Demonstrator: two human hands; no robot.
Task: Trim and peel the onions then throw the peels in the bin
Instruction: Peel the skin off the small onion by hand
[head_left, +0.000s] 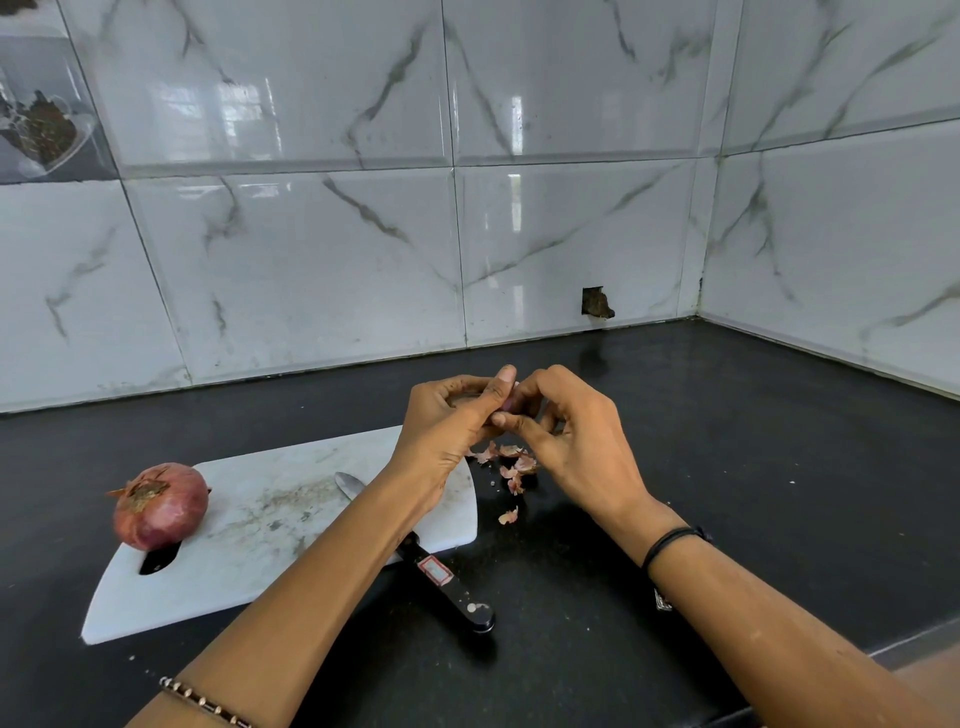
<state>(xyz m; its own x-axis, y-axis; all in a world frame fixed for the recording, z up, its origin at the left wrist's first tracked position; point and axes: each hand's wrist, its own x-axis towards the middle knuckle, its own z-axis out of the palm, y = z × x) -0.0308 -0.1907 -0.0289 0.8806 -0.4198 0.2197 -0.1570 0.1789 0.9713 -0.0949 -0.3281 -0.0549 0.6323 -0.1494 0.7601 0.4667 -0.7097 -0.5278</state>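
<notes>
Onion (160, 506) on board (270, 525), left of knife (415, 556); peels (511, 467) right.

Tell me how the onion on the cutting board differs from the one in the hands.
The loose onion lies untouched on the cutting board; the held onion is gripped by the left hand and right hand above the counter. The loose onion shows fully, dry skin on; the held onion is almost hidden inside them. Both look reddish-pink.
</notes>
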